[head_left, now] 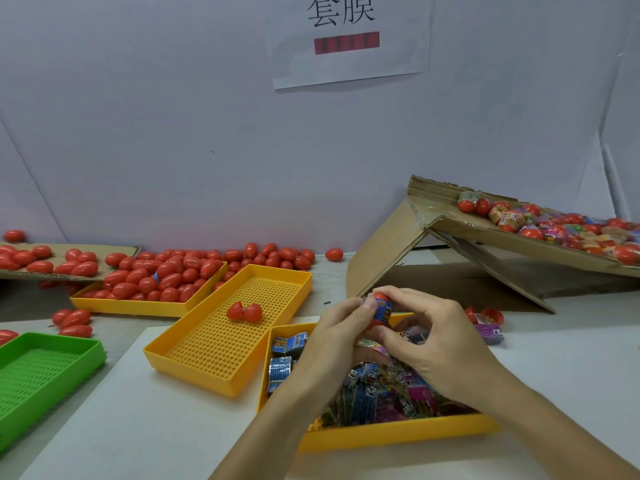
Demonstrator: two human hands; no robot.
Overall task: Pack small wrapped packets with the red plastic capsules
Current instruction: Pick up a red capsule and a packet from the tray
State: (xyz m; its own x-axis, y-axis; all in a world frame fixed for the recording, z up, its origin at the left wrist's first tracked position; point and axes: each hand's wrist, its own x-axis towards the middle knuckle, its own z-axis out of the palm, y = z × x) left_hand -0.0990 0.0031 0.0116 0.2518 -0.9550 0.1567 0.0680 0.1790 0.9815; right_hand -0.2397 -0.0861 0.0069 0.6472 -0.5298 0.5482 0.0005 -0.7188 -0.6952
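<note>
Both hands (391,337) pinch capsule (381,308).

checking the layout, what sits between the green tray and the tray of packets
In the head view, a yellow tray lies between the green tray and the packet tray; it holds only an opened red capsule.

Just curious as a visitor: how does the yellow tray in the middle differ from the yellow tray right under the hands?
The middle yellow tray holds only an opened red capsule, so its perforated floor shows. The near yellow tray is heaped with small wrapped packets that hide its floor. The middle one lies at an angle; the near one sits squarer to the viewer. Both are shallow, yellow and rectangular.
</note>
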